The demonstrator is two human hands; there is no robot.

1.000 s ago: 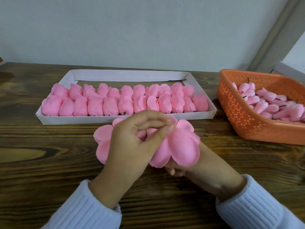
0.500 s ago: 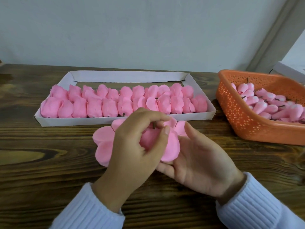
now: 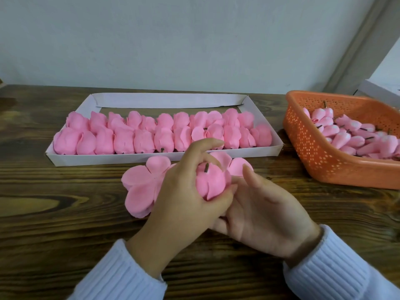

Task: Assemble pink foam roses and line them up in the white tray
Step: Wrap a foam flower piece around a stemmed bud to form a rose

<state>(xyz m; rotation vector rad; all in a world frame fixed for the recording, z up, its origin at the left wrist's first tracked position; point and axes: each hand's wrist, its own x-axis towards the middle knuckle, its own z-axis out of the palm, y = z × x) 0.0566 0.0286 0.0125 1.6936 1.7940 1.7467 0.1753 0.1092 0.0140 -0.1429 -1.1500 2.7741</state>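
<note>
A pink foam rose (image 3: pixel 211 180) with a short dark stem pointing up sits between my hands in front of the white tray (image 3: pixel 164 155). My left hand (image 3: pixel 184 198) wraps around the rose, thumb under it. My right hand (image 3: pixel 264 215) is palm up beneath and beside it, fingers spread, touching its lower right side. Flat pink petal pieces (image 3: pixel 140 187) lie on the table under my left hand. The tray holds two rows of finished pink roses (image 3: pixel 151 135).
An orange perforated basket (image 3: pixel 313 152) at the right holds several pink rose buds (image 3: pixel 355 137) with dark stems. The wooden table (image 3: pixel 54 224) runs to a pale wall behind. A white box corner (image 3: pixel 381 89) shows at the far right.
The petals have been folded up around the bud into a closed rose. My left hand has closed around it, and my right hand has opened flat underneath.
</note>
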